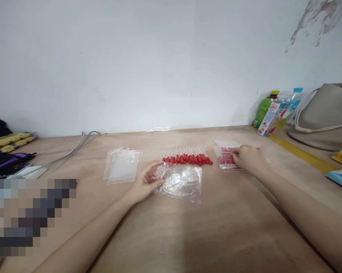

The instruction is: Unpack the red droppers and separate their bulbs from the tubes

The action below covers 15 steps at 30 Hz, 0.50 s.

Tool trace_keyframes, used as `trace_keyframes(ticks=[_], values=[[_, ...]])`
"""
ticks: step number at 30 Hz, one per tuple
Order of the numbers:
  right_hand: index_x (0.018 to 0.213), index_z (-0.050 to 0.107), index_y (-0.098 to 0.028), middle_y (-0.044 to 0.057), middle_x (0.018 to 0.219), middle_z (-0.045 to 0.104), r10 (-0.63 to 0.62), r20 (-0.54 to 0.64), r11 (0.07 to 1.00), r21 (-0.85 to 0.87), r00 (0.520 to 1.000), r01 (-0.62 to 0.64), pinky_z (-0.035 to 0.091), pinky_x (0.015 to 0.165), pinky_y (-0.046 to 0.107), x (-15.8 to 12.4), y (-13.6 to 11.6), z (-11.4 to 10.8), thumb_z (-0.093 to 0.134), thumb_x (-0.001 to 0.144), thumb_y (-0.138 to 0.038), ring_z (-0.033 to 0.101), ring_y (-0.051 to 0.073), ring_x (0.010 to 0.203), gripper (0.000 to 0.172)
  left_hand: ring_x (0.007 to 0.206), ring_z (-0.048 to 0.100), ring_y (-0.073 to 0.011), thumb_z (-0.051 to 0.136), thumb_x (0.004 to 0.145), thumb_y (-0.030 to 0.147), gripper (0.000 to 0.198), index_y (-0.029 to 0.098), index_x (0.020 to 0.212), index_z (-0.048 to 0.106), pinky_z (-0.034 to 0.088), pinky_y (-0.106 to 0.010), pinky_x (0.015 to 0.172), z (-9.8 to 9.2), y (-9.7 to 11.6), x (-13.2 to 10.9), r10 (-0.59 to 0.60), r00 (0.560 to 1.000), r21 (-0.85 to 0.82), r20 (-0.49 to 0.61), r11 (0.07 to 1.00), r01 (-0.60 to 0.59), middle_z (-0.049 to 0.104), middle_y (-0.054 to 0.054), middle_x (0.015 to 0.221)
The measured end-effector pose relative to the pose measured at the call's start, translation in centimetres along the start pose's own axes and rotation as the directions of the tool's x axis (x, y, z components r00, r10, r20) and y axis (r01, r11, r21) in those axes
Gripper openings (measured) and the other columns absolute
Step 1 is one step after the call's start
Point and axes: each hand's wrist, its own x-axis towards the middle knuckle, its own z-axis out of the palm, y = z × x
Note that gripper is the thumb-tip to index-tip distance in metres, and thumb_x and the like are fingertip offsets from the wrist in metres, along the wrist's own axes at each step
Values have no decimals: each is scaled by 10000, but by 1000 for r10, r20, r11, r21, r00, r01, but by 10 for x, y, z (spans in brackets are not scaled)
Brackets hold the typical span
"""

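My left hand pinches the left edge of a clear plastic bag, which lies flat and looks unfilled. Just behind that bag is a row of thin pale sticks with red tips, their red ends toward me. To the right, my right hand has its fingers closed at a stack of clear bags with red-tipped sticks inside. The fingertips grip the top bag and partly cover it. Left of my left hand lies a small pile of flat clear zip bags.
Bottles and a grey-brown drawstring bag stand at the back right, near yellow tape on the table. A grey cable runs along the left, beside yellow packs and a black-and-purple item. A white wall closes off the back.
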Motion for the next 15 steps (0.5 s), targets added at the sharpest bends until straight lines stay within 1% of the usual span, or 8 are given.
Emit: trace_keyframes(ticks=[2, 3, 4, 5, 7, 8, 12, 15], values=[[764, 669, -188, 87, 806, 649, 9, -83, 1000, -12, 997, -10, 283, 659, 347, -1, 0, 1, 372, 804, -237, 557, 229, 770, 305, 668, 544, -97, 685, 617, 304, 429, 178, 1010, 568, 472, -227, 602, -15, -4, 10, -19, 981, -23, -193, 1000, 15, 577, -63, 1010], [772, 664, -179, 88, 807, 647, 18, -139, 1000, -15, 990, -21, 271, 664, 347, -1, 0, 1, 359, 820, -241, 554, 220, 757, 315, 625, 530, -90, 687, 606, 314, 409, 168, 974, 582, 458, -219, 574, -25, -7, 15, -44, 950, -28, -309, 999, 37, 599, -48, 901], [783, 657, -170, 89, 809, 645, 30, -200, 999, -16, 979, -34, 260, 670, 349, -1, 2, 1, 342, 837, -246, 550, 212, 745, 328, 590, 513, -86, 676, 607, 325, 405, 162, 967, 588, 441, -211, 543, -35, -11, 20, -62, 894, -19, -443, 998, 60, 601, -35, 825], [790, 649, -161, 92, 807, 640, 40, -260, 999, -16, 965, -46, 250, 677, 352, -1, 4, 0, 327, 851, -248, 544, 206, 734, 339, 571, 502, -85, 676, 592, 324, 399, 154, 944, 595, 427, -204, 519, -47, -15, 23, -72, 813, -10, -578, 997, 81, 594, -27, 778], [803, 632, -154, 96, 805, 630, 32, -358, 999, -17, 933, -41, 230, 693, 360, 0, 9, -3, 312, 866, -244, 529, 200, 736, 339, 543, 480, -84, 657, 587, 322, 409, 152, 954, 595, 402, -195, 486, -71, -22, 26, -100, 673, 12, -733, 987, 159, 569, -11, 707], [808, 625, -156, 97, 805, 624, 14, -393, 999, -22, 920, -25, 221, 702, 366, 0, 11, -7, 314, 865, -234, 521, 202, 745, 325, 532, 473, -86, 650, 586, 324, 415, 156, 961, 595, 394, -194, 475, -83, -25, 26, -126, 667, 37, -734, 974, 225, 560, -7, 687], [823, 609, -155, 119, 819, 608, -39, -438, 999, -39, 898, 24, 210, 718, 381, -2, 11, -32, 339, 829, -162, 503, 225, 797, 270, 539, 496, -116, 603, 561, 268, 319, 180, 867, 626, 386, -207, 475, -124, -32, 15, -194, 764, 131, -616, 930, 343, 585, -15, 674], [763, 612, -160, 110, 785, 608, -59, -300, 998, -4, 952, 61, 245, 651, 341, -12, 2, -62, 396, 794, -186, 516, 211, 721, 219, 511, 482, -137, 516, 576, 242, 244, 201, 781, 641, 390, -239, 510, -141, -36, 4, -136, 838, 322, -528, 882, 346, 559, 4, 582]])
